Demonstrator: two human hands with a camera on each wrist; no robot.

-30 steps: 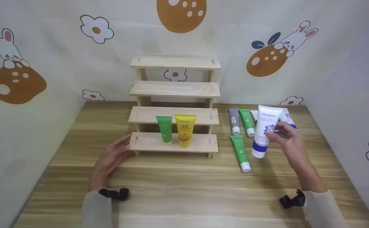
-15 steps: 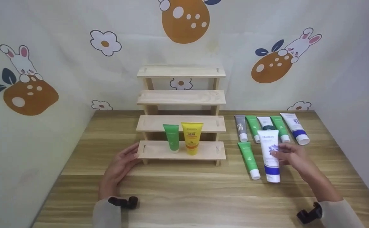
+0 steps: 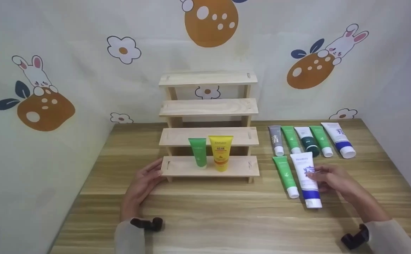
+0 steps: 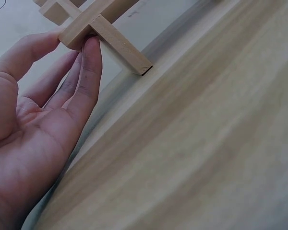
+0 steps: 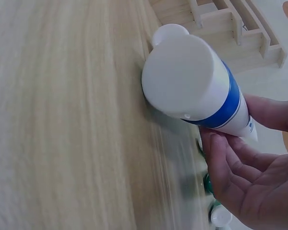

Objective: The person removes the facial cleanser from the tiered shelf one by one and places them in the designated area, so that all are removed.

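My right hand [image 3: 336,179] pinches a white squeeze tube with a blue band [image 3: 305,176], thumb on its printed face. The tube slants cap toward me, low at the table, beside a lying green tube [image 3: 286,176]; its cap [image 5: 180,76] fills the middle of the right wrist view. At the left end of the lowest step of a wooden tiered stand [image 3: 184,168], my left hand [image 3: 145,185] grips the board. The left wrist view has the thumb at the board's edge and fingers [image 4: 89,72] underneath. A green tube [image 3: 199,153] and a yellow tube [image 3: 221,153] stand cap-down on that step.
Behind the right hand lies a row: a grey tube [image 3: 276,139], a green tube [image 3: 290,137], a white and dark green tube [image 3: 308,141], another green tube [image 3: 322,141] and another white-and-blue tube [image 3: 338,139]. A patterned cloth [image 3: 149,91] backs the wooden table [image 3: 209,218].
My right hand has brought the white-and-blue tube down and toward me, from over the back row to beside the lying green tube. The left hand stays at the stand. The head view has shifted.
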